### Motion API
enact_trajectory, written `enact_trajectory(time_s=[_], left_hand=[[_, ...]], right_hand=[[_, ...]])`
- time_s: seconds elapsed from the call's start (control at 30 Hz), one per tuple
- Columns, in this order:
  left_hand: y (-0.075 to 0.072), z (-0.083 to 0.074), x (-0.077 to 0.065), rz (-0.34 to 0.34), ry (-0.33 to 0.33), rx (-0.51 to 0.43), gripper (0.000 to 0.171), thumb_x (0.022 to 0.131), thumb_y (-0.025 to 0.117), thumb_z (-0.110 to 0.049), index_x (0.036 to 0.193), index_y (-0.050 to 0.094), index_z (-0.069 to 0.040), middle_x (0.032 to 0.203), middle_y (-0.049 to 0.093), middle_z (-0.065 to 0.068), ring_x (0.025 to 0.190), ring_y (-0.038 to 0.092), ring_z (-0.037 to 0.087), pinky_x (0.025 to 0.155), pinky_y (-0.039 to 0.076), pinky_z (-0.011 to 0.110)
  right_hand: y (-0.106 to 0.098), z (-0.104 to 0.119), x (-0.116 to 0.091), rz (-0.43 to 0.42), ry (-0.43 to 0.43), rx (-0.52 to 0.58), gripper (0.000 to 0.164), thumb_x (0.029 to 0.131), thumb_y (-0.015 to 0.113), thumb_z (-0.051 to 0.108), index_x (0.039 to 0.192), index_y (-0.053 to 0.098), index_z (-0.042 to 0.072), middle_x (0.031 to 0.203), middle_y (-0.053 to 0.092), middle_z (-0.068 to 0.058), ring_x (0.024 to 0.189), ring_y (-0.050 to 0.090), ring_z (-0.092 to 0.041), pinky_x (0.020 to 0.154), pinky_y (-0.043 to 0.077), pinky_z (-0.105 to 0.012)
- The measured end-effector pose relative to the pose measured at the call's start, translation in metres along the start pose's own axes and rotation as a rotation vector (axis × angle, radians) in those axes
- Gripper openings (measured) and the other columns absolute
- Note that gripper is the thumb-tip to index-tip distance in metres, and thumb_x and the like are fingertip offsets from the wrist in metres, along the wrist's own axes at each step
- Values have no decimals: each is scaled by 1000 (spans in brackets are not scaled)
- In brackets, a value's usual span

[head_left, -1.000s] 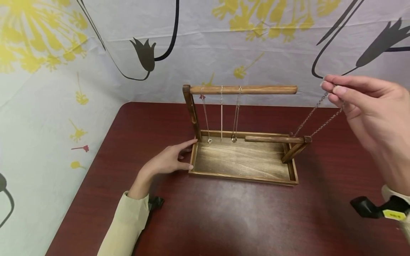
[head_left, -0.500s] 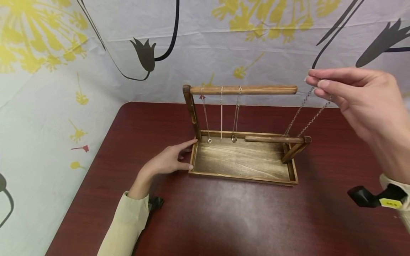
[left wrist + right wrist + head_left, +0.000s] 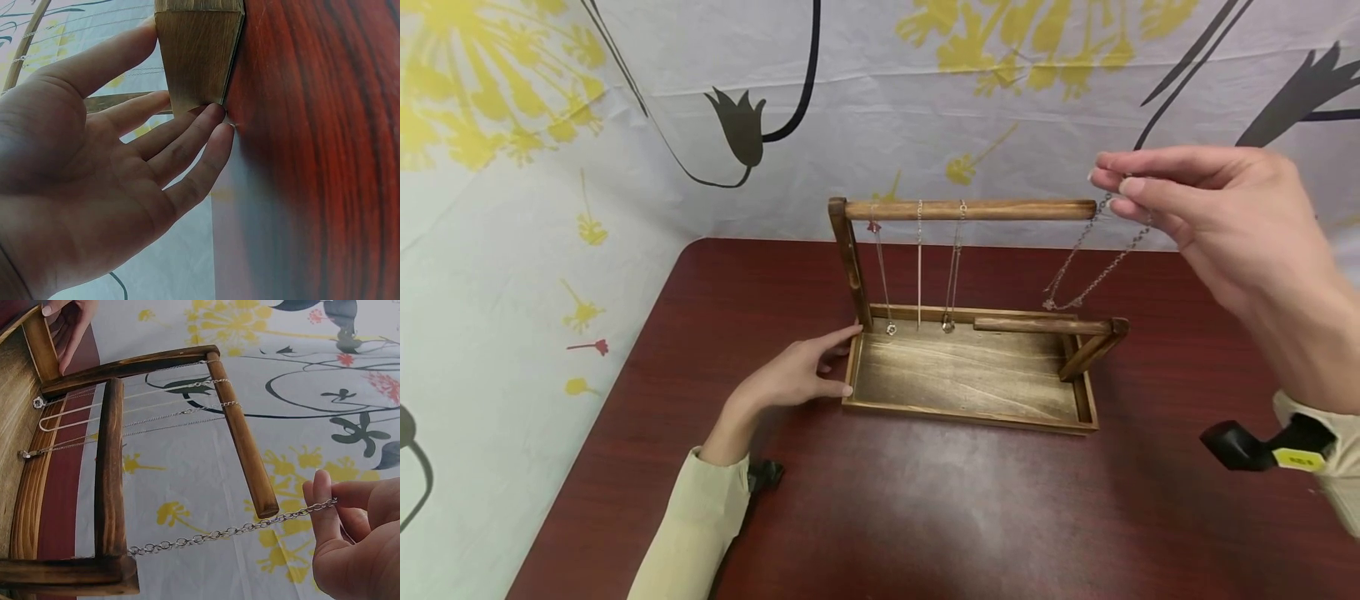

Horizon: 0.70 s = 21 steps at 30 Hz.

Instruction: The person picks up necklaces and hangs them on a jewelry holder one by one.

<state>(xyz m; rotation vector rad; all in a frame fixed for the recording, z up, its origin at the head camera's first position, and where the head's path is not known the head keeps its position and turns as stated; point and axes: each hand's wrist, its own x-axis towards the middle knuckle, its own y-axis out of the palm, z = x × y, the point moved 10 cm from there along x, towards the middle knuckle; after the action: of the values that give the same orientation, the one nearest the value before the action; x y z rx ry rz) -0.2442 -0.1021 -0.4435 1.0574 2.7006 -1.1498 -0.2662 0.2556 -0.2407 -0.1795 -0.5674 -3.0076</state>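
My right hand pinches a silver chain necklace between thumb and fingertips. The chain hangs in a loop beside the free right end of the upper wooden bar. In the right wrist view the necklace stretches leftward from my fingers past that bar's end. My left hand touches the left end of the wooden jewelry stand's tray, thumb at the front corner and index finger at the back. The left wrist view shows its fingers fairly straight against the tray's end wall.
Three thin necklaces hang on the upper bar: a left one, a middle one and a right one. A lower bar juts left from the right post. The stand rests on a dark red table before a patterned cloth.
My right hand has moved left and slightly up with the necklace, bringing the chain close to the upper bar's free end. The left hand and the stand have stayed in place.
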Motion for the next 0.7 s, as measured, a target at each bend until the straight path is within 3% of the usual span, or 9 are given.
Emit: enact_trajectory(time_s=[0.7], left_hand=[[3, 0, 3, 14, 1, 14, 86, 89, 77, -16, 159, 28, -21, 152, 44, 9, 127, 54, 26, 98, 50, 39]], right_hand=[[23, -7, 16, 29, 33, -26, 30, 87, 69, -11, 116, 67, -14, 117, 70, -18, 110, 68, -25, 87, 55, -31]])
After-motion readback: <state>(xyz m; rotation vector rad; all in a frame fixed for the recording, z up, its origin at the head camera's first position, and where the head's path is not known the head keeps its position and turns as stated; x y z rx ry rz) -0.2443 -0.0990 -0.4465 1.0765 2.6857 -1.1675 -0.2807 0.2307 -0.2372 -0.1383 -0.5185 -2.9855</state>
